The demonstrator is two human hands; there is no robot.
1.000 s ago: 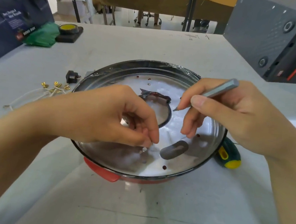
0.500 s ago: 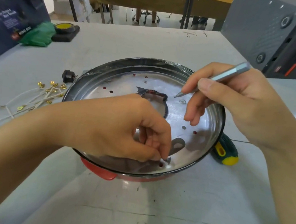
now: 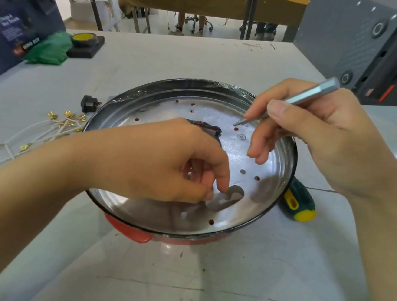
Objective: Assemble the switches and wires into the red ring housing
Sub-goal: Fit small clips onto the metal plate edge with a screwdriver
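1. At table centre, the housing (image 3: 128, 230) is seen under a shiny metal pan (image 3: 286, 163); only a red tab and a strip of red rim show at the near edge. Whether the 2 are fastened cannot be told.
2. The pan is judged stiff, light and slippery, with a thin rim. Hold is best taken at the outer rim or the red tab, not on the polished face.
3. The pan lies flat with its open face up. Being round, it has no long axis; the red tab points toward the person.
4. The left hand (image 3: 167, 162) is curled inside the pan, thumb and forefinger pinched together beside an oblong slot (image 3: 224, 197). Whether a small part is pinched there cannot be told.
5. The right hand (image 3: 315, 137) grips a slim metal driver (image 3: 294, 100) like a pen. Its long axis runs from upper right down to lower left, tip just above the pan floor near a small red-showing hole (image 3: 236, 129).
6. The driver is judged rigid and smooth; the grip near the tip suits fine work.
7. The wires (image 3: 36, 132), white with brass terminals, lie loose on the table (image 3: 180, 282) left of the pan, not yet fitted. They are judged limp and light, best held by the terminals.
8. A black switch (image 3: 88, 104) sits just beside the pan's left rim. A green and yellow screwdriver handle (image 3: 300, 206) lies against the right rim.
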